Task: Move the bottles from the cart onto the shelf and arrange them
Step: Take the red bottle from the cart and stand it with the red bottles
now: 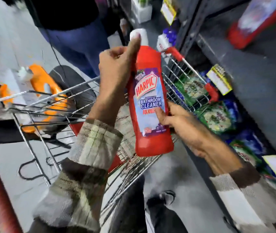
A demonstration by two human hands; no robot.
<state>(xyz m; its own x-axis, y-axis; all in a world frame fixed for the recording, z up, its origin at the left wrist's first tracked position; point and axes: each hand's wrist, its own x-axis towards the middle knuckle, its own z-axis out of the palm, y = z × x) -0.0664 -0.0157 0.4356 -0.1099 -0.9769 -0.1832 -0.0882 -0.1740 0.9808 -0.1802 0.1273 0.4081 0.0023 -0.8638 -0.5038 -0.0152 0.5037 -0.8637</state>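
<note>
A red Harpic bathroom cleaner bottle point(148, 98) with a white cap is held upright above the wire cart point(182, 76). My left hand point(115, 73) grips its neck and upper body, the forefinger reaching up to the cap. My right hand point(182, 125) holds the lower body from the right, thumb on the label. An orange bottle point(41, 83) with a white cap lies in the cart at the left. The dark metal shelf point(251, 81) stands to the right of the cart.
Green and blue product packs point(216, 116) fill the lower shelf, with yellow price tags point(218, 81) on its edges. A red pack point(258, 21) sits on the upper shelf. Another person in blue trousers point(76, 47) stands beyond the cart. My shoe point(164, 199) shows on the grey floor.
</note>
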